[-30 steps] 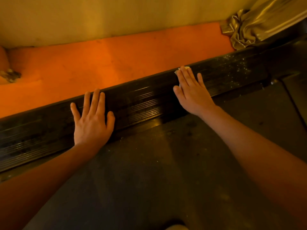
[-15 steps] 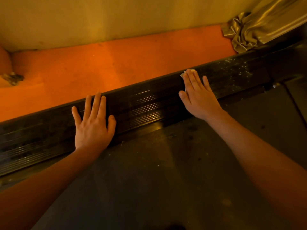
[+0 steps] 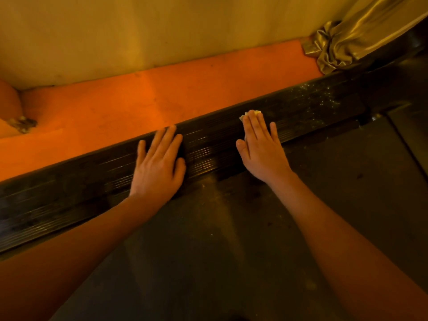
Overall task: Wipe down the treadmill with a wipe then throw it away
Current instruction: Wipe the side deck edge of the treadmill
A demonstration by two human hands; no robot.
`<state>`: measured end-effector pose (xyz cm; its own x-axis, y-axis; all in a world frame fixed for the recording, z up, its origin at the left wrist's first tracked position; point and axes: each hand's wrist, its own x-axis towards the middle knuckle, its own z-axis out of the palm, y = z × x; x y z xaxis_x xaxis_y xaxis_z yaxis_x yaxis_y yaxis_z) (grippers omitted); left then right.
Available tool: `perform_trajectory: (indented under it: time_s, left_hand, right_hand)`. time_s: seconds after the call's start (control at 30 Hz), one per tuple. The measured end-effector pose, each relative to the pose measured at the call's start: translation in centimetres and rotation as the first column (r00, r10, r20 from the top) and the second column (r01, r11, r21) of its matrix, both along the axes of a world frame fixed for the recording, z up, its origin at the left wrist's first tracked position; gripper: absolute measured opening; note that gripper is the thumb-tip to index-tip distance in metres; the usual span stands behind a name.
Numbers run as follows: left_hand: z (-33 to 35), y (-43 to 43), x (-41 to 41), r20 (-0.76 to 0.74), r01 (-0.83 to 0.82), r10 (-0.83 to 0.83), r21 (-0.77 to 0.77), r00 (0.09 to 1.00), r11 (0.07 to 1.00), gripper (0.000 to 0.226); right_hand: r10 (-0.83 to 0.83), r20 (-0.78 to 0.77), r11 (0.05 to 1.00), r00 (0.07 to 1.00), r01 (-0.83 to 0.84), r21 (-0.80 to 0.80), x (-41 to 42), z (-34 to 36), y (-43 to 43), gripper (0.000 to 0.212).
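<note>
One wipe (image 3: 251, 113), pale and crumpled, lies on the ribbed side rail (image 3: 208, 144) of the treadmill (image 3: 335, 172). Only a small wad of it shows, past the tips of the fingers that cover it.

One right hand (image 3: 260, 149) lies palm down on the wipe. Its fingers are straight and close together and press the wipe flat against the rail; nothing is clenched or pinched. The heel of the hand reaches the rail's inner edge.

One left hand (image 3: 159, 165) lies palm down on the same rail, to the left of the right hand and apart from it. The fingers are straight and slightly spread and hold nothing. Its fingertips reach the rail's outer edge.

Two bare forearms run from the lower corners up to the hands, crossing the belt.

One belt (image 3: 220, 251), dark and dull, carries scattered pale flecks and fills the lower middle.

Many fine pale specks (image 3: 319, 96) dot the rail to the right of the wipe.

One strip of orange floor (image 3: 162, 98) lies beyond the rail.

One plain yellowish wall (image 3: 162, 31) stands behind the floor.

One bunched, shiny gold cloth (image 3: 342, 40) sits at the upper right, meeting the floor beside the rail's far end.

One small clump (image 3: 22, 123), too unclear to identify, lies on the floor at the far left.
</note>
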<state>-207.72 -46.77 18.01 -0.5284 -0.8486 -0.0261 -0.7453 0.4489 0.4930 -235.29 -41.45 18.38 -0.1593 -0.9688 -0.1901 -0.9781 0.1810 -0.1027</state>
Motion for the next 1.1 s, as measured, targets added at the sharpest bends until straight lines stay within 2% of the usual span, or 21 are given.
perform_trajectory:
  time_s: [0.13,0.27,0.3,0.43,0.63,0.77,0.9,1.1]
  left_hand:
    - [1.2,-0.9,-9.1,0.005,0.118,-0.119,0.083,0.993,0.990,0.059]
    - [-0.8,-0.5,-12.9,0.334,0.236,-0.218,-0.013,0.917,0.972,0.066]
    - [-1.1,-0.5,-13.1,0.370,0.244,-0.216,-0.031,0.904,0.969,0.067]
    - [-1.2,-0.4,-12.9,0.349,0.240,-0.214,-0.034,0.913,0.970,0.067]
    - [-1.6,-0.5,-12.8,0.320,0.228,-0.200,-0.053,0.926,0.972,0.067]
    - [-1.4,-0.5,-12.6,0.291,0.229,-0.208,-0.037,0.934,0.973,0.068]
    - [-0.7,-0.5,-12.8,0.313,0.236,-0.221,-0.010,0.924,0.972,0.068]
    - [-0.6,-0.5,-12.6,0.282,0.228,-0.212,-0.024,0.936,0.973,0.068]
  right_hand:
    - [0.021,-0.008,1.000,1.000,-0.021,-0.020,-0.8,0.2,0.4,0.067]
    - [0.022,-0.013,1.000,1.000,-0.022,-0.001,-1.8,0.3,1.3,0.066]
    - [0.018,-0.006,1.000,1.000,-0.018,0.002,-2.1,0.3,1.7,0.065]
    - [0.049,-0.007,0.999,0.999,-0.049,0.011,-3.6,0.3,2.5,0.066]
    - [0.071,-0.051,0.997,0.996,-0.070,0.025,-5.1,0.9,-2.3,0.066]
    - [0.017,0.033,1.000,0.999,-0.016,-0.003,-4.1,0.9,0.9,0.067]
    - [0.002,0.007,0.998,1.000,-0.002,0.058,-3.4,0.7,2.9,0.068]
    - [0.023,-0.028,0.996,0.999,-0.021,0.087,-5.3,1.5,-1.8,0.066]
